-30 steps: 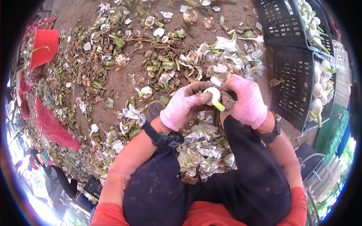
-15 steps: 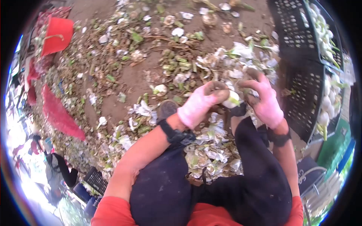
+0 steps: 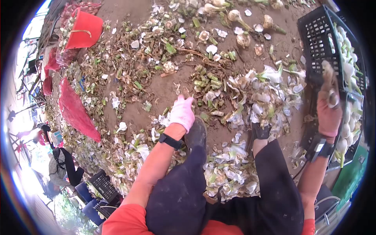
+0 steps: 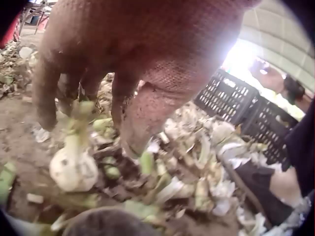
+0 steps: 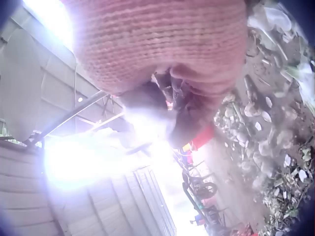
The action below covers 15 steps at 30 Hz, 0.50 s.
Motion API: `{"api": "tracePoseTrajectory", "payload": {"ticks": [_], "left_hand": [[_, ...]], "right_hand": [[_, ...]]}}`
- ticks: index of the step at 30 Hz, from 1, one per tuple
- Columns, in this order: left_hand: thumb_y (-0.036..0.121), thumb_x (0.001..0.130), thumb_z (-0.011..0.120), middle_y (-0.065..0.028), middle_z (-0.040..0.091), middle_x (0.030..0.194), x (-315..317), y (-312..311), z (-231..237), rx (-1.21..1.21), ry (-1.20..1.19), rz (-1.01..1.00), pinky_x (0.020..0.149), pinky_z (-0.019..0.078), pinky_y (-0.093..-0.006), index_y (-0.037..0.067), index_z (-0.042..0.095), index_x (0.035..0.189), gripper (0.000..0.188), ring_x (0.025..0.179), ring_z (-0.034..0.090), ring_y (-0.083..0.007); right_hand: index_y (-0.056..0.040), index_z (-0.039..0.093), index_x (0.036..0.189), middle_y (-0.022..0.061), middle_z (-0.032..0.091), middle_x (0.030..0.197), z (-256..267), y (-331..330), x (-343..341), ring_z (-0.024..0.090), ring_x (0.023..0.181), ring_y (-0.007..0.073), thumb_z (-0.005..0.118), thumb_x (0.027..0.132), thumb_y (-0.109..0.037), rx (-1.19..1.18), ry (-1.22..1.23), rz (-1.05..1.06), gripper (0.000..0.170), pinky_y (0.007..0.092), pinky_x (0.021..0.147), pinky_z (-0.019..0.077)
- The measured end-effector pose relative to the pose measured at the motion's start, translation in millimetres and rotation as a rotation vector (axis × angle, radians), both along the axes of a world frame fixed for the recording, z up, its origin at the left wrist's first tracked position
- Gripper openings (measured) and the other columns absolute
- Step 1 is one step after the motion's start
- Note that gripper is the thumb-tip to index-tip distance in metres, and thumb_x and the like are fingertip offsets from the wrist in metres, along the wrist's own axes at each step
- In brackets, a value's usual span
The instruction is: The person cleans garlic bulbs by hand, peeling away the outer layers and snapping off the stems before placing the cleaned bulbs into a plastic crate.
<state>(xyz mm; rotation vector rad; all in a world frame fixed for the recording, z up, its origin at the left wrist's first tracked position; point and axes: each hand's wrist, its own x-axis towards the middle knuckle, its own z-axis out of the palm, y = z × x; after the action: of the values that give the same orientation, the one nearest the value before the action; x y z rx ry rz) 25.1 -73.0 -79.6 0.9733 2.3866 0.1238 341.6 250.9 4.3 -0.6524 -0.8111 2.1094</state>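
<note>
Wearing a pink-and-white glove, my left hand reaches low over the littered ground beside my shoe. In the left wrist view its dirty fingers hang spread over an unpeeled garlic bulb, the stem just below them, with a gap between fingers and thumb. Off to the right, my gloved right hand is blurred beside the black crates. Its fingers are curled round a pale garlic bulb, mostly hidden by the hand and washed out by glare in the right wrist view.
Two black crates, a far crate and a near one, hold whitish garlic bulbs. Peeled skins lie between my legs. More bulbs lie at the back. A red bucket and a red mesh bag are at left.
The garlic bulb has passed from my left hand to my right, which has swung right to the crates. My left hand has moved left and down to another bulb. The head view has shifted.
</note>
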Motion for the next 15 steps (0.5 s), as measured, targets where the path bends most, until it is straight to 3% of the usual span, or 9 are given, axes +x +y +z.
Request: {"api": "tracePoseTrajectory", "payload": {"ticks": [2, 3, 4, 5, 6, 8, 10, 11, 15], "left_hand": [[0.010, 0.079, 0.067, -0.0175, 0.057, 0.105, -6, 0, -6, -0.021, -0.063, 0.048, 0.087, 0.0486, -0.0443, 0.011, 0.065, 0.103, 0.025, 0.101, 0.057, -0.0368], [0.007, 0.079, 0.064, -0.0177, 0.058, 0.102, -5, 5, -1, 0.165, -0.136, 0.092, 0.085, 0.0493, -0.0435, 0.010, 0.065, 0.099, 0.020, 0.097, 0.059, -0.0366], [0.005, 0.080, 0.061, -0.0179, 0.059, 0.098, -1, 11, 5, 0.352, -0.208, 0.134, 0.084, 0.0499, -0.0426, 0.008, 0.065, 0.096, 0.016, 0.092, 0.061, -0.0364], [0.001, 0.078, 0.059, -0.0177, 0.059, 0.095, 4, 21, 18, 0.417, -0.211, 0.122, 0.081, 0.0504, -0.0417, 0.008, 0.063, 0.098, 0.022, 0.089, 0.062, -0.0360], [0.001, 0.077, 0.059, -0.0183, 0.060, 0.096, 10, 33, 28, 0.491, -0.277, 0.127, 0.082, 0.0503, -0.0416, 0.007, 0.063, 0.100, 0.024, 0.091, 0.061, -0.0365], [0.000, 0.077, 0.059, -0.0189, 0.060, 0.097, 21, 49, 39, 0.561, -0.378, 0.125, 0.083, 0.0502, -0.0415, 0.006, 0.063, 0.102, 0.026, 0.092, 0.061, -0.0370], [0.006, 0.082, 0.067, -0.0150, 0.064, 0.097, 32, 62, 41, 0.687, -0.493, 0.076, 0.077, 0.0509, -0.0343, 0.004, 0.065, 0.104, 0.022, 0.089, 0.064, -0.0291], [0.006, 0.082, 0.067, -0.0150, 0.064, 0.097, 38, 69, 46, 0.689, -0.519, 0.076, 0.077, 0.0509, -0.0343, 0.004, 0.065, 0.104, 0.022, 0.089, 0.064, -0.0291], [0.007, 0.083, 0.067, -0.0152, 0.064, 0.096, 56, 86, 60, 0.773, -0.351, -0.212, 0.073, 0.0509, -0.0333, 0.003, 0.064, 0.105, 0.023, 0.085, 0.065, -0.0260]], "right_hand": [[0.0021, 0.049, 0.128, 0.0136, 0.058, 0.120, 7, -34, -30, 0.059, 0.089, 0.0145, 0.052, 0.090, -0.004, 0.159, -0.478, 0.025, 0.039, 0.0233, 0.075, 0.0506], [0.0047, 0.057, 0.118, 0.0132, 0.061, 0.110, 8, -54, -48, 0.058, 0.079, 0.0105, 0.052, 0.090, -0.005, 0.275, -0.736, 0.121, 0.030, 0.0230, 0.068, 0.0499], [0.0032, 0.063, 0.107, 0.0074, 0.063, 0.092, 6, -64, -54, 0.056, 0.069, 0.0070, 0.053, 0.089, -0.007, 0.211, -0.673, 0.303, 0.023, 0.0204, 0.060, 0.0460], [0.0023, 0.067, 0.096, 0.0034, 0.062, 0.076, -5, -77, -61, 0.055, 0.061, 0.0077, 0.053, 0.089, -0.008, 0.412, -0.859, 0.373, 0.019, 0.0219, 0.053, 0.0432], [0.0017, 0.068, 0.088, 0.0029, 0.062, 0.071, 11, -91, -79, 0.058, 0.062, 0.0092, 0.057, 0.088, -0.009, 0.355, -0.959, 0.488, 0.015, 0.0246, 0.052, 0.0442], [-0.0007, 0.068, 0.086, 0.0113, 0.068, 0.077, -7, -112, -86, 0.064, 0.063, 0.0179, 0.068, 0.083, -0.011, 0.529, -0.897, 0.572, 0.011, 0.0309, 0.058, 0.0497], [-0.0041, 0.068, 0.097, 0.0173, 0.064, 0.093, 2, -120, -99, 0.063, 0.083, 0.0361, 0.079, 0.071, -0.028, 1.014, -1.046, 0.631, 0.037, 0.0404, 0.073, 0.0514], [-0.0050, 0.067, 0.102, 0.0167, 0.060, 0.098, 10, -125, -107, 0.061, 0.090, 0.0383, 0.081, 0.067, -0.034, 1.016, -1.037, 0.638, 0.047, 0.0430, 0.077, 0.0501], [-0.0066, 0.068, 0.102, 0.0158, 0.058, 0.094, 0, -133, -114, 0.060, 0.090, 0.0365, 0.081, 0.068, -0.035, 1.075, -1.095, 0.758, 0.047, 0.0416, 0.078, 0.0499]]}}
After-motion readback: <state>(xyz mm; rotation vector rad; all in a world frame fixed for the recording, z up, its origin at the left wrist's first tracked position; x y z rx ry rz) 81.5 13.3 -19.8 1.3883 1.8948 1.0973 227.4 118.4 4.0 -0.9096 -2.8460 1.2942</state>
